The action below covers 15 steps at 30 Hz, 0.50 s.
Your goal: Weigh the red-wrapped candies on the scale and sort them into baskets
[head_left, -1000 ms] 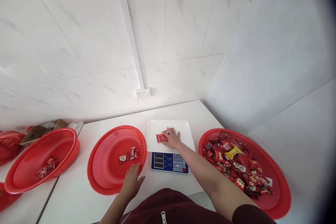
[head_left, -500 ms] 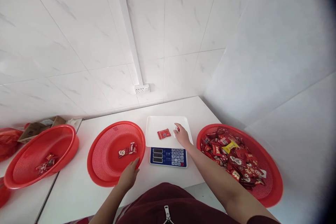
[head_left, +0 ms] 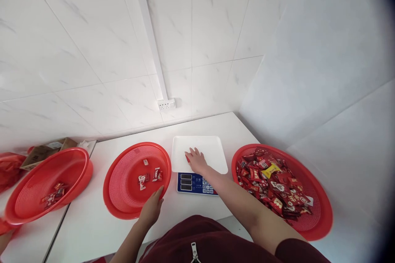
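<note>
My right hand [head_left: 196, 161] lies palm down over the white scale tray [head_left: 212, 152], its fingers spread. It covers most of a red packet [head_left: 187, 158], whose edge shows by the fingertips. Below the tray is the scale's blue panel [head_left: 186, 183] with displays and keys, partly hidden by my right wrist. My left hand [head_left: 152, 206] is closed on the near right rim of a red plastic basket [head_left: 119, 189]. Several small wrapped snacks [head_left: 157, 174] lie on that basket's bottom.
At right, a red basket [head_left: 324, 213] holds a heap of red packets and a yellow one [head_left: 270, 170]. Another red basket [head_left: 18, 209] with a few packets stands left, by a cardboard box [head_left: 40, 154]. Part of another person's arm [head_left: 4, 241] shows at the left edge.
My right hand has moved left across the tray onto the red packet, its fingers now spread. More small pieces lie in the middle basket, spread differently. My left hand stays on the rim.
</note>
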Each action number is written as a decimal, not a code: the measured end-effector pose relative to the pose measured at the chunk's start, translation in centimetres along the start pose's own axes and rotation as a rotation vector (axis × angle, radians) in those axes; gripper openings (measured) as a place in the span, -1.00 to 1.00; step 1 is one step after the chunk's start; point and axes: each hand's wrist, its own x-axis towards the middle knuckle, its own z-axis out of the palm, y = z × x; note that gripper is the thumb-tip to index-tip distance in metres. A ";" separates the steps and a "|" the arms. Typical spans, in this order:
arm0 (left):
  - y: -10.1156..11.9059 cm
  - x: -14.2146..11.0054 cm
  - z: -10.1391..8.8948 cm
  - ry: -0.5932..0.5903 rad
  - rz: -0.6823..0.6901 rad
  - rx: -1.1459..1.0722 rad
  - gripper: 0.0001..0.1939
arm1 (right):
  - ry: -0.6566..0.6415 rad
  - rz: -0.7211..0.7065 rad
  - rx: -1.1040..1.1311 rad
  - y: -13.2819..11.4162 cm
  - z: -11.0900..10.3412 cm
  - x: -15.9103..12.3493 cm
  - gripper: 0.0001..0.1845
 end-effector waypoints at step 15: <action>-2.0 1.5 -0.1 0.008 0.025 0.022 -0.44 | 0.045 -0.373 0.845 -5.7 -2.3 -2.4 -0.21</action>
